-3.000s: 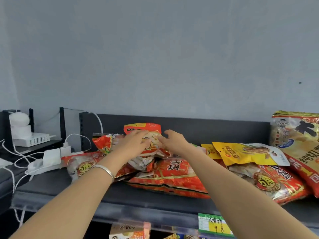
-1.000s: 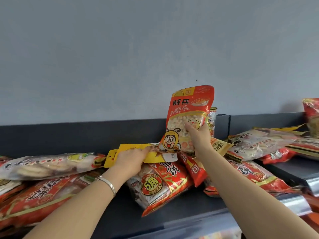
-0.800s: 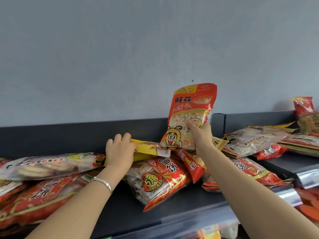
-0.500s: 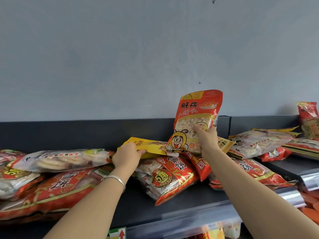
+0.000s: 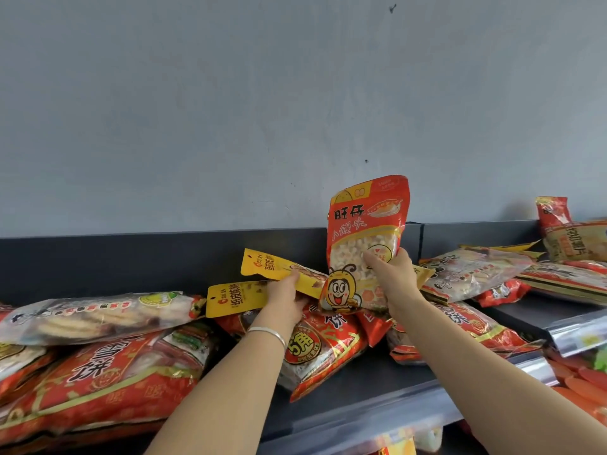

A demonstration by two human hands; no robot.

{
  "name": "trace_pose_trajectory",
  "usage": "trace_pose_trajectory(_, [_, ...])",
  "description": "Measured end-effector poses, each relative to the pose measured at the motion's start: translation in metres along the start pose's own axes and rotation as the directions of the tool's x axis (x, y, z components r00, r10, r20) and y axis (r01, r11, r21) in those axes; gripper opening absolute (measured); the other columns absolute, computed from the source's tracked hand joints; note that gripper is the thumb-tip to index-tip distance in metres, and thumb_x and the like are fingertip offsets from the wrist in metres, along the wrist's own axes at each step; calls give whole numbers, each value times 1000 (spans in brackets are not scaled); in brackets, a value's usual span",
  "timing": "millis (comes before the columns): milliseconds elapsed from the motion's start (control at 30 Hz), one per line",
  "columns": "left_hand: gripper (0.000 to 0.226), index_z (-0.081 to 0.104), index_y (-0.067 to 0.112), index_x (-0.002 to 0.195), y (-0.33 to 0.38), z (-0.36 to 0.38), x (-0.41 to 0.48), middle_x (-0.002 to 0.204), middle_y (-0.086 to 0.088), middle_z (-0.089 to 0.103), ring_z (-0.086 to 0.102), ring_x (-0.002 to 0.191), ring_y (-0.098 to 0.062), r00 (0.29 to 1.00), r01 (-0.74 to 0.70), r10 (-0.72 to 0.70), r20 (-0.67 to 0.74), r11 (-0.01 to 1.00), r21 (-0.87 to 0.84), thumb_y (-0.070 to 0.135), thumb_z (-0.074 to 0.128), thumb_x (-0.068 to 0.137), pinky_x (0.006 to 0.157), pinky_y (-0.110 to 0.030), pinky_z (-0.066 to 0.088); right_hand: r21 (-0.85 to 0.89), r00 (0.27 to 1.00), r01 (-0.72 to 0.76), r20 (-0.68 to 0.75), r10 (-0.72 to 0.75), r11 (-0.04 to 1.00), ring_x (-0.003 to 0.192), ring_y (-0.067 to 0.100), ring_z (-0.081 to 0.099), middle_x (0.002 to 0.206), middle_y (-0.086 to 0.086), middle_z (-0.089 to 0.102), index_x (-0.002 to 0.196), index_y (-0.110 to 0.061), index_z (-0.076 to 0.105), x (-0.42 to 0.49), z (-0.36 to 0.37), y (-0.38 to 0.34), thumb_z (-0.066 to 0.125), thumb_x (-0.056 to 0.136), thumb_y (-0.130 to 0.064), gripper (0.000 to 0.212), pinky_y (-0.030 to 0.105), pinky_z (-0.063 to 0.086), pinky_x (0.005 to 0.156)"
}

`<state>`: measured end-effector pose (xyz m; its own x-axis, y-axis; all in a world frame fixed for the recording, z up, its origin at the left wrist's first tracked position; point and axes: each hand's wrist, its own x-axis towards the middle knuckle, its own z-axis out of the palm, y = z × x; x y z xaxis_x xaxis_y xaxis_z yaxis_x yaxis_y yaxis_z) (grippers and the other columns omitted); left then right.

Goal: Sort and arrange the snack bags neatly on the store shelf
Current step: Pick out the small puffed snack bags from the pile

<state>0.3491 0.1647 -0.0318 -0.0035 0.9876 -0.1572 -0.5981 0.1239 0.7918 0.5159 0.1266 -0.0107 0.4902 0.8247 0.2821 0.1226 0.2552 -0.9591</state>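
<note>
My right hand (image 5: pixel 395 277) grips an upright red bag with a bee cartoon (image 5: pixel 364 238), held against the dark back panel of the shelf (image 5: pixel 361 372). My left hand (image 5: pixel 284 297) pinches two flat yellow bags (image 5: pixel 266 279), fanned out and lifted to the left of the red bag. Below them lie red rice-cracker bags (image 5: pixel 315 349) in a loose pile.
More red and clear cracker bags (image 5: pixel 98 356) lie flat at the left of the shelf. A heap of mixed bags (image 5: pixel 476 274) covers the right section, with one tall bag (image 5: pixel 571 231) leaning at the far right. A grey wall rises behind.
My left hand has lifted the yellow bags and they now fan apart as two. My right hand keeps the red bee bag upright in about the same place.
</note>
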Motion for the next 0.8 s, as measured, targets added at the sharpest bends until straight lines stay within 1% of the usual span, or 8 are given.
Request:
trace_pose_trajectory(67, [27,49,11,116,-5,7,1,114,-17,60,60,99,-36,997,-73,73,-40,997,7,10,59,91,87,-51,52,27,1000,-5,-7,5,1000,95,25,67,108,3,65,121,-22,48,-3,-4,2,69,85,-35,43,48,56,86])
trace_pose_trajectory(133, [22,54,17,112,-7,14,-2,115,-12,62,60,103,-33,969,-236,240,-52,969,74,13,59,91,92,-52,50,70,999,-14,-30,16,997,95,26,67,108,5,65,119,-21,49,-4,-9,0,70,84,-35,43,49,56,85])
trace_pose_trajectory(233, [20,57,17,114,-1,27,-20,109,-1,63,59,101,-19,849,-525,527,43,830,188,17,53,95,92,-40,47,164,997,-21,-72,33,986,93,28,68,107,7,66,113,-20,50,-3,-20,-10,71,83,-33,39,49,57,83])
trace_pose_trajectory(333, [14,52,15,109,8,50,-38,98,2,59,57,91,-16,737,-673,665,124,701,237,17,44,98,84,-35,46,276,995,-21,-89,47,961,92,28,68,105,8,67,114,-17,51,-4,-38,-26,69,86,-26,35,44,58,80])
trace_pose_trajectory(500, [22,52,12,114,1,104,-54,106,-5,60,60,94,-19,699,-715,675,238,670,199,24,45,98,83,-34,50,366,992,-15,-113,60,930,93,28,68,103,9,67,113,-16,52,0,-87,-41,67,87,-23,30,45,57,82])
trace_pose_trajectory(633, [25,58,19,108,-30,165,-71,106,-1,66,63,97,-16,667,-729,585,461,642,239,35,62,88,83,-34,52,376,986,9,-155,53,927,93,30,69,107,12,69,105,-20,54,14,-154,-44,68,87,-24,23,50,56,84])
trace_pose_trajectory(700, [19,62,24,102,-54,200,-79,103,2,69,65,96,-16,632,-758,557,539,589,279,30,67,85,86,-39,53,366,984,22,-172,45,930,89,30,70,105,13,69,106,-18,54,21,-196,-43,67,87,-22,23,50,58,80])
trace_pose_trajectory(800, [22,64,19,105,-100,253,-95,101,1,69,65,95,-18,580,-803,571,581,520,291,33,62,89,88,-42,52,358,975,13,-210,67,934,82,29,71,101,14,70,112,-15,54,33,-267,-36,68,87,-21,29,46,59,74])
